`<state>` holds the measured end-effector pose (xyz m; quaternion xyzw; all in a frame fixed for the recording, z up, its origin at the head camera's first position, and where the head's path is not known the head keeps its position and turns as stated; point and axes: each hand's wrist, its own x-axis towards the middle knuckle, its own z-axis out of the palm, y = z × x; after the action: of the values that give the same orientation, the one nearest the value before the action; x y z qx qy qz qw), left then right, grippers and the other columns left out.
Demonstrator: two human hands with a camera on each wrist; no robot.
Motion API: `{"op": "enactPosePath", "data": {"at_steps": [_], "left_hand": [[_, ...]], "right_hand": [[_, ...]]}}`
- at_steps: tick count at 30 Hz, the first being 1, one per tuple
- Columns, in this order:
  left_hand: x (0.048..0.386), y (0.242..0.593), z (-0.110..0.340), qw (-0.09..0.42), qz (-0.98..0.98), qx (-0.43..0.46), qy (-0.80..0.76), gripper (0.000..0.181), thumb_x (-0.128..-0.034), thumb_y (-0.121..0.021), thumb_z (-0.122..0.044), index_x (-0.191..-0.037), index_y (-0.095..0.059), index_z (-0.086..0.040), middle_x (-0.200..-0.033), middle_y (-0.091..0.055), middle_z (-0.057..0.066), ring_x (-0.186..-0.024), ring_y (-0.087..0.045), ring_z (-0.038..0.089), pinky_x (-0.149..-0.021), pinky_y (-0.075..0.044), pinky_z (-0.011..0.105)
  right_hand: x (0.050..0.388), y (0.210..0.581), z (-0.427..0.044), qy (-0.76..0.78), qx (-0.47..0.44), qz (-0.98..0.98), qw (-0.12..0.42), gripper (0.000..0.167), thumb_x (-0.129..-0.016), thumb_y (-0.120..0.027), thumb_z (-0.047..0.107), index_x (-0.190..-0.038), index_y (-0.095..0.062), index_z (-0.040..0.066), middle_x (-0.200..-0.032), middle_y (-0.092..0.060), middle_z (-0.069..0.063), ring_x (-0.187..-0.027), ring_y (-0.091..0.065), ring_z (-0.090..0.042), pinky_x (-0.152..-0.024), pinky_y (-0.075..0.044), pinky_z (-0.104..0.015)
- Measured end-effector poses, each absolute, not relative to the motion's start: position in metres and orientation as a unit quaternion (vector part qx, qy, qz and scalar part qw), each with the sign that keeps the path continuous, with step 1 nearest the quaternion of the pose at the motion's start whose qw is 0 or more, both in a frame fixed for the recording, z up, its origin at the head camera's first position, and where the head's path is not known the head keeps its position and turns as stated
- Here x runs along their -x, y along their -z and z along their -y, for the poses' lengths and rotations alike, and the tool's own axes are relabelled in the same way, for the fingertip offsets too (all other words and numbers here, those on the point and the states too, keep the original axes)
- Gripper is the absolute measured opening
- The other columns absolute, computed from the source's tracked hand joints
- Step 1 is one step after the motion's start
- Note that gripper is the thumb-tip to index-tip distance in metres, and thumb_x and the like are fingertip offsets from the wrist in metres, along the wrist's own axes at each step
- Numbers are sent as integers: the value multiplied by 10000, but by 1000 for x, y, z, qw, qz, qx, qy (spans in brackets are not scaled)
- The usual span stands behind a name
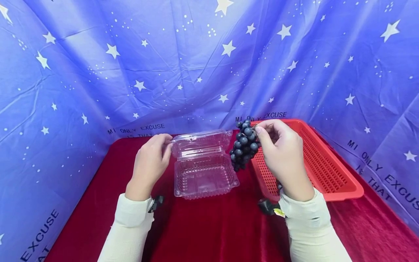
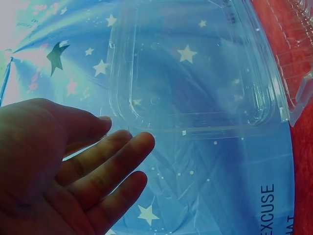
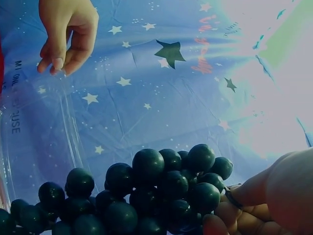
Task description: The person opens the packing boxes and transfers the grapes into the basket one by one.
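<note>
A clear plastic clamshell container [image 1: 206, 179] sits on the red cloth with its lid [image 1: 202, 140] raised at the back. At the lid's left corner, my left hand [image 1: 152, 160] pinches the edge between thumb and finger; in the left wrist view the other fingers [image 2: 115, 169] are spread loosely. My right hand [image 1: 284, 156] holds a bunch of dark grapes [image 1: 243, 146] by its stem, between thumb and fingers. The bunch hangs just right of the container, above the cloth and the basket's near-left side. Dark round grapes [image 3: 146, 196] fill the lower right wrist view.
A red perforated plastic basket [image 1: 345, 191] stands at the right, partly behind my right hand and wrist. Something small and dark shows in it beside the wrist. Blue star-printed fabric [image 1: 183, 72] surrounds the red-covered table [image 1: 203, 229] at the back and sides.
</note>
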<state>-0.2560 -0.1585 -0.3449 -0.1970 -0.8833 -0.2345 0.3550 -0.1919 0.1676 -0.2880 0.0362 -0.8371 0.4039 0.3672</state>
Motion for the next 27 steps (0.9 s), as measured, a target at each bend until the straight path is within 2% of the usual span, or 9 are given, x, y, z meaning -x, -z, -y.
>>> {"op": "enactPosePath", "data": {"at_steps": [12,16,22,27], "left_hand": [[257,344,157,358,879,201,242,201,-962,-692,-101,-1153,-689,-37,-988,-726,94,-882,-722,253,-755,-591,453],[257,344,157,360,878,201,243,197,-961,-690,-99,-1148,-690,-37,-991,-725,93,-887,-721,253,-756,-591,453],[257,345,157,364,876,204,243,194,-956,-696,-99,-1140,-689,-36,-996,-722,98,-889,-716,257,-754,-588,452],[256,344,157,362,878,203,239,199,-952,-702,-105,-1139,-687,-38,-994,-717,104,-879,-706,260,-741,-584,454]], "right_hand": [[191,283,-181,-467,-17,803,368,166,-1008,-661,238,-1051,-754,108,-846,-731,-46,-690,-660,-54,-598,-474,-161],[193,283,-187,-486,-11,788,378,158,-1000,-676,217,-1047,-752,87,-837,-729,-4,-684,-684,-45,-584,-486,-153],[198,283,-195,-511,-4,766,390,149,-996,-673,170,-1041,-741,46,-817,-710,71,-676,-687,-35,-637,-555,-153],[202,284,-203,-508,25,764,397,116,-993,-675,178,-1016,-736,82,-795,-701,99,-667,-686,-20,-647,-561,-152]]}}
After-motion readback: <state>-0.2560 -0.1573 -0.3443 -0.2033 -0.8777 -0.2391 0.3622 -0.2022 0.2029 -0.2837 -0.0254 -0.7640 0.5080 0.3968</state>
